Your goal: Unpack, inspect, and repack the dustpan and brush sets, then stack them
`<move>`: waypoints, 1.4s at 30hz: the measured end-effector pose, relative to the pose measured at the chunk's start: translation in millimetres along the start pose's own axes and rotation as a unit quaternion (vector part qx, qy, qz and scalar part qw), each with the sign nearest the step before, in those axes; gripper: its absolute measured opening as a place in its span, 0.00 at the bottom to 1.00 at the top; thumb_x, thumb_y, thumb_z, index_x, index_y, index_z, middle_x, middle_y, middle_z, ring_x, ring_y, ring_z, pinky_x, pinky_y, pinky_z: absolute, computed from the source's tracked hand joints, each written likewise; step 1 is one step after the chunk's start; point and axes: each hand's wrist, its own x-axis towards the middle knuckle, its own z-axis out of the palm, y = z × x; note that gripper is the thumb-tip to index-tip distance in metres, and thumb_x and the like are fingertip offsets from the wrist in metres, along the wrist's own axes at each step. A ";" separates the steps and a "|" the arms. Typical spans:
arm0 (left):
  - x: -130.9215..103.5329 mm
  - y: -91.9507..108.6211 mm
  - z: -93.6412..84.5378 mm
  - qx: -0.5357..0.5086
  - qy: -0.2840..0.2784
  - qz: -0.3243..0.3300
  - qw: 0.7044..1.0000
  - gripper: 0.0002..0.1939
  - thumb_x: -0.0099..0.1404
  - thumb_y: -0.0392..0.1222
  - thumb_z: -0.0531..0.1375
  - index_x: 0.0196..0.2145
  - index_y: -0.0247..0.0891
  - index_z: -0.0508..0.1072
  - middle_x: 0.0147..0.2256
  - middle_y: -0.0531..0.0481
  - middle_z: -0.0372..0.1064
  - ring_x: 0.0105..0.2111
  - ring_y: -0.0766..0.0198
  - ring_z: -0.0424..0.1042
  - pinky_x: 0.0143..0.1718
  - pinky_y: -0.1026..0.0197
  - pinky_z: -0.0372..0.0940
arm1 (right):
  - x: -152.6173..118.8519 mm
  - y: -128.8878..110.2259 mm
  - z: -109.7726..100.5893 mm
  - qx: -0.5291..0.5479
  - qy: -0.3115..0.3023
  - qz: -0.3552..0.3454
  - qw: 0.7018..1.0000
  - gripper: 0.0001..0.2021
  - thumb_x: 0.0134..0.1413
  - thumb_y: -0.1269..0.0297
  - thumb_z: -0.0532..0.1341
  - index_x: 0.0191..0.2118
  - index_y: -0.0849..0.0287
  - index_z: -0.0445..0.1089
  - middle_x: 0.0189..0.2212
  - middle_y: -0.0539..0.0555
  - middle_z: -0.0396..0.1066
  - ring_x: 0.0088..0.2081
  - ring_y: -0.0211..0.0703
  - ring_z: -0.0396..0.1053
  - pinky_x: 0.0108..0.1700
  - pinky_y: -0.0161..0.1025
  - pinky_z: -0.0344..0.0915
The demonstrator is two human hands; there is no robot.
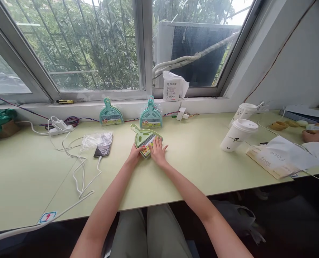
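Light-green mini dustpan-and-brush set (139, 137) lies between the person's two hands, near the middle of the pale yellow-green worktop (197, 157), tilted so its looped handle points to the upper left. The left hand (134, 153) grasps its lower left edge, thumb over the front, with the other fingers mostly hidden behind. The right hand (158, 152) rests on the right part of the set, its fingers extended flat over the front and thumb spread outward, touching rather than clenching it.

Beyond the hands, against the wall under the window, a teal dustpan set (111, 115) leans on the left, and a stack of teal dustpan sets (150, 115) stands to its right, just behind the light-green set. To the left lie a smartphone (104, 147) with a white charging cable plugged in, a crumpled clear plastic wrapper (90, 142) touching it, and a white power strip (61, 129). A yellow box cutter (65, 101) and a white carton (172, 89) sit on the windowsill. On the right, two lidded paper cups (236, 138) stand near a tissue pack (277, 159) marked "Face".
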 end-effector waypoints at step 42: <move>37.0 73.9 -39.3 0.647 -0.038 0.249 0.720 0.19 0.48 0.26 0.52 0.27 0.47 0.77 0.34 0.46 0.75 0.55 0.50 0.62 0.61 0.36 0.22 | 27.9 30.0 -37.3 0.676 0.039 0.112 0.727 0.11 0.47 0.68 0.65 0.37 0.60 0.67 0.37 0.55 0.76 0.38 0.44 0.76 0.44 0.43 0.74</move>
